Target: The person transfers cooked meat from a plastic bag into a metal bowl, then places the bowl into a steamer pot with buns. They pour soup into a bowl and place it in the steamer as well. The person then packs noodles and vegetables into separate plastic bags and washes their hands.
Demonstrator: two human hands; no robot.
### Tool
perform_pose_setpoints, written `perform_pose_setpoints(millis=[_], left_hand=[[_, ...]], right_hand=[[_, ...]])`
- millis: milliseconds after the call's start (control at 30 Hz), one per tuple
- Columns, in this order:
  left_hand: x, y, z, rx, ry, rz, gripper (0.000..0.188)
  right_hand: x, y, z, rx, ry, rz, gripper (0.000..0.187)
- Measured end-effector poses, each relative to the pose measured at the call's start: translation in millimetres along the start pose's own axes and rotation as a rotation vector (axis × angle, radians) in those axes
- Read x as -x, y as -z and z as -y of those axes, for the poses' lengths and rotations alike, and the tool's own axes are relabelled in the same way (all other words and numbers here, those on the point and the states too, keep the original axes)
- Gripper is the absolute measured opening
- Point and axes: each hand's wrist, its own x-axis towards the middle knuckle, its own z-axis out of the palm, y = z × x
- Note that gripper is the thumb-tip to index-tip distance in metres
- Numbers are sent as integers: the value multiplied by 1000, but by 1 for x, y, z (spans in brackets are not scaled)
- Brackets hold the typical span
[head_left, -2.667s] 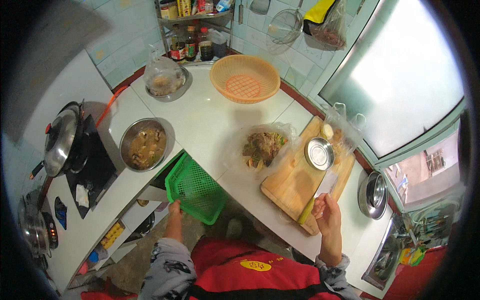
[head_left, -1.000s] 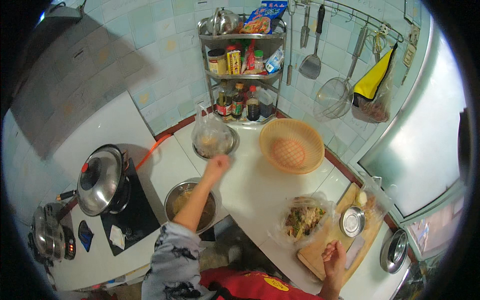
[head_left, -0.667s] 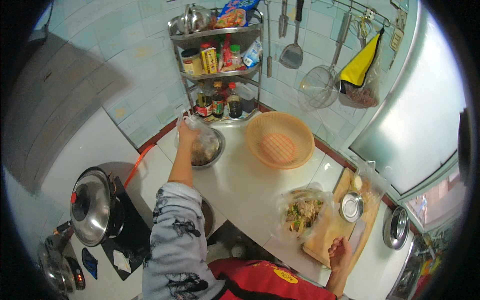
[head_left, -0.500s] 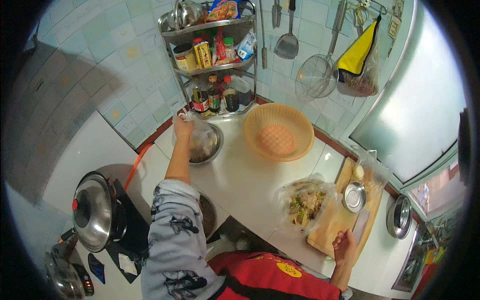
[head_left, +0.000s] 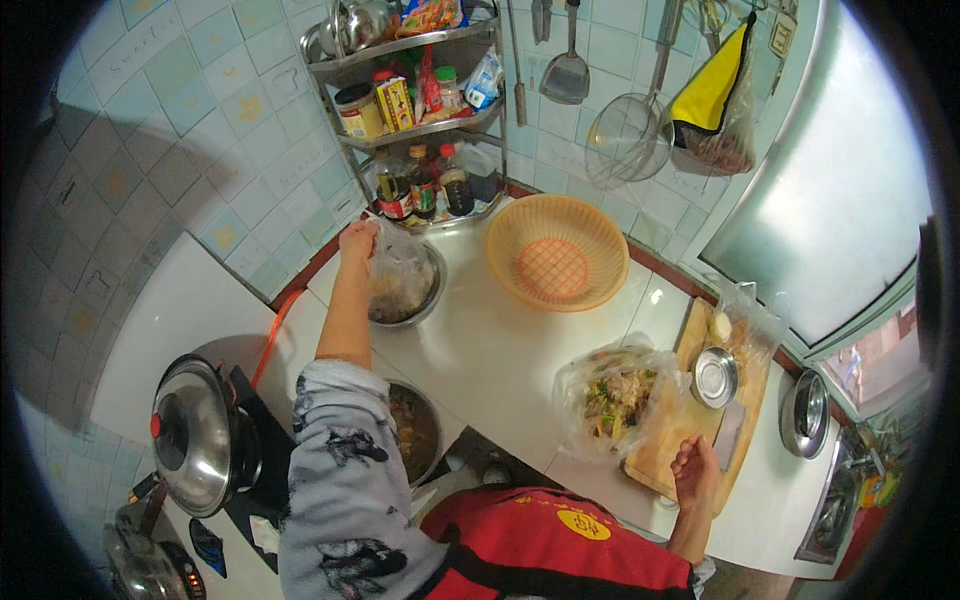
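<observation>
My left hand (head_left: pixel 358 240) is closed on the gathered top of a clear plastic bag (head_left: pixel 402 262). The bag hangs into a steel bowl (head_left: pixel 436 292) in front of the corner rack; its brownish contents are hard to make out. Over the near edge of a wooden cutting board (head_left: pixel 655 462) hovers my right hand (head_left: pixel 697 470), its fingers curled and nothing visible in them. A knife (head_left: pixel 730 428) lies on the board by that hand, with a small steel dish (head_left: pixel 715 377) above it. Left of the board sits an open plastic bag of mixed chopped food (head_left: pixel 618 400).
An orange plastic basket (head_left: pixel 556 252) stands at the back. Another bowl with food in liquid (head_left: pixel 418 440) is partly behind my left sleeve. A lidded wok (head_left: pixel 195 435) is at left, a bottle-filled corner rack (head_left: pixel 420 135) at the back, and steel bowls (head_left: pixel 803 415) at right.
My left hand has shifted slightly left with the bag's top, and more of the bag shows above the bowl. My right hand stays curled by the board. The view has tilted slightly.
</observation>
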Motion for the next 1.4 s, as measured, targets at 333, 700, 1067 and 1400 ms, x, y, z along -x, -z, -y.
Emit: perform_pose_setpoints(millis=[333,700,1067,1400], left_hand=[[-19,15,2,402,85,123,10],[-62,21,-7,644,-146,73,9],[44,-24,-133,689,-281,336,8],[142,-68,-128,733,-98,363,6]], right_hand=[[-1,-5,-4,-25,-45,-19,16],[-13,-7,-5,-65,-57,33,18],[-18,-7,-8,-61,-61,42,18],[-36,-2,-7,-98,-67,148,19]])
